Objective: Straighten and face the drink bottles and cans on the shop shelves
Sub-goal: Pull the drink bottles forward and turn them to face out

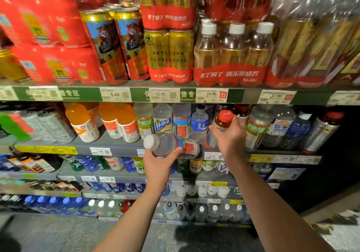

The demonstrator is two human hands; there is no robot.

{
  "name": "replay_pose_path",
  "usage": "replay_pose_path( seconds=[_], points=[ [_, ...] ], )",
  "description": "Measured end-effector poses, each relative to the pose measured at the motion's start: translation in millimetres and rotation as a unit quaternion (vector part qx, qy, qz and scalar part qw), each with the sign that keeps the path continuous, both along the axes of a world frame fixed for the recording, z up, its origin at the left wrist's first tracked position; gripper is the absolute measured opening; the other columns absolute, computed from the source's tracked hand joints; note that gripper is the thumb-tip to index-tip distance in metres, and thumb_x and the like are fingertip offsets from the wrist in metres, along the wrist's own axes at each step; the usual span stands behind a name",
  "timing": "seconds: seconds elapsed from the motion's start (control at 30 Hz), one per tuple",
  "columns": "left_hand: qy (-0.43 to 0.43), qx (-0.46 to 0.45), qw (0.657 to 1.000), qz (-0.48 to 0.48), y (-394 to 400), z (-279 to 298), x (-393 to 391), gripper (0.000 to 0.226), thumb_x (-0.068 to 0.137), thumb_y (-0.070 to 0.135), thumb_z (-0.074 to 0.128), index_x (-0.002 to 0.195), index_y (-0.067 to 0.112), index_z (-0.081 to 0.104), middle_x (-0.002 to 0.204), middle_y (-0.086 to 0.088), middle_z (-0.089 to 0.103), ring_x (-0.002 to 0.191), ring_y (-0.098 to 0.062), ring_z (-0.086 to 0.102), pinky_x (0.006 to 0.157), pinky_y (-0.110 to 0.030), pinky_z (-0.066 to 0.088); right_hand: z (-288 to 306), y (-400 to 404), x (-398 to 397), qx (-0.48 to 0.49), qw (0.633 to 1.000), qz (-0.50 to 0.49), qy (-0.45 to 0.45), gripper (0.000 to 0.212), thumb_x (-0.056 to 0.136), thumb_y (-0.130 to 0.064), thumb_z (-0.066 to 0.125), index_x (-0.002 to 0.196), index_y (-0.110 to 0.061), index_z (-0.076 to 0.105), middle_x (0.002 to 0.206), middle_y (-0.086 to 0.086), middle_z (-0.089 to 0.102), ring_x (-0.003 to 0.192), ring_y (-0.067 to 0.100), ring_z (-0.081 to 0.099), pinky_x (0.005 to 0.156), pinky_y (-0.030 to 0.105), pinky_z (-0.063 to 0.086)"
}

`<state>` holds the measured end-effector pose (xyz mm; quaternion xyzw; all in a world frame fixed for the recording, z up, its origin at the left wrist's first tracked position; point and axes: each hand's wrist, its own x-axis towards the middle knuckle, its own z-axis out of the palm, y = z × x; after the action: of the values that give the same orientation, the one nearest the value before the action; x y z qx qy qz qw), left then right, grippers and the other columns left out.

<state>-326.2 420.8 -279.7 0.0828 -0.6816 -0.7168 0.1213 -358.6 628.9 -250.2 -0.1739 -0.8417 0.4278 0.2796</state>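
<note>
My left hand (160, 164) holds a clear bottle with a white cap and a red and blue label (171, 144), tipped on its side in front of the second shelf (109, 146). My right hand (230, 137) grips a small brown bottle with a red cap (224, 120), held tilted at the front of the same shelf. Behind them stand clear water bottles (182, 120) and a blue-labelled bottle (199, 124).
Orange drink bottles (82, 123) stand to the left on the second shelf, silver cans (52, 125) further left. The top shelf carries red multipacks (46, 37), gold cans (168, 54) and wrapped tea bottles (232, 54). Lower shelves hold several small bottles. The grey floor lies below.
</note>
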Motion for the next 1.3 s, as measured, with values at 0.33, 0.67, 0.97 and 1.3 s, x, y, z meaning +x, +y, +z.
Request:
replay_pose_path(
  seconds=[0.33,0.67,0.97,1.3],
  points=[
    [-0.002,-0.002,0.999,0.043,-1.6,-1.6,10.2,0.058,0.064,0.019,0.094,0.115,0.016,0.067,0.104,0.005,0.075,0.094,-0.003,0.071,0.074,-0.008,0.052,11.7,-8.8,-17.1,0.130,0.986,-0.073,-0.073,0.069,0.072,-0.045,0.084,0.118,0.000,0.059,0.120,0.017,0.057,0.107,0.034,0.058,0.088,0.039,0.047],
    [-0.017,-0.009,0.992,0.128,-13.2,-4.7,18.6,0.050,0.065,0.023,0.094,0.102,0.029,0.062,0.098,0.012,0.071,0.084,0.010,0.067,0.072,-0.007,0.052,3.5,-5.6,-7.6,0.087,0.995,-0.040,-0.017,0.070,0.079,-0.041,0.082,0.131,-0.004,0.052,0.128,0.015,0.051,0.117,0.032,0.054,0.093,0.040,0.049],
    [0.003,0.020,0.986,0.163,-65.9,0.8,3.1,0.050,0.063,0.028,0.094,0.102,0.032,0.061,0.103,0.015,0.071,0.091,0.007,0.068,0.076,-0.007,0.051,-11.3,-91.6,9.2,0.045,0.993,0.065,0.088,0.044,0.086,-0.023,0.078,0.122,-0.005,0.062,0.117,0.010,0.056,0.103,0.021,0.057,0.091,0.031,0.048],
    [-0.021,0.012,0.995,0.099,-147.1,5.4,-30.7,0.049,0.060,0.028,0.095,0.096,0.031,0.061,0.087,0.022,0.071,0.081,0.014,0.066,0.065,-0.002,0.047,-0.3,-178.2,-47.6,0.145,0.989,0.009,0.038,0.052,0.079,-0.034,0.083,0.108,0.003,0.061,0.105,0.020,0.053,0.083,0.038,0.061,0.070,0.048,0.058]
  ],
)
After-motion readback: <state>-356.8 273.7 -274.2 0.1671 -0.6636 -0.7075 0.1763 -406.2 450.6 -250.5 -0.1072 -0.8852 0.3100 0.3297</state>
